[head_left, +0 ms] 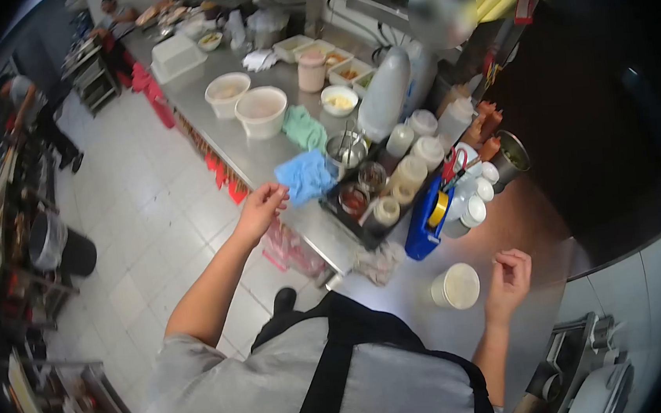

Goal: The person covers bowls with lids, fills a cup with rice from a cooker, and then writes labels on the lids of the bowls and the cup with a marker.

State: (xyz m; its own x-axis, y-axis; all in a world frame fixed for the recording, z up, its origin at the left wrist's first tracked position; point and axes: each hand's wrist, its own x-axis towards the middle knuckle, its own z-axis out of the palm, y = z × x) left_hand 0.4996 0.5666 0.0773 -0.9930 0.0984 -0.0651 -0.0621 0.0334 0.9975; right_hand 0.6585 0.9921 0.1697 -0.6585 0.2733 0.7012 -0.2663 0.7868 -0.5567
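Note:
My left hand (265, 209) hovers by the counter's front edge, beside a crumpled blue cloth (306, 177); its fingers are curled together, and whatever they may hold is too small to make out. On the right, my right hand (512, 273) is raised with bent fingers, just right of a lidded white tub (456, 287) that it does not touch. A blue tape dispenser (426, 222) with yellow tape stands beyond the tub. A grey rag (378, 264) lies left of the tub.
The steel counter (207, 142) carries white tubs (262, 112), a green cloth (305, 128), a metal bowl (347, 149) and a black tray of bottles (382, 214). Two people work farther off at the left. A dark bin (75, 248) stands on the tiled floor.

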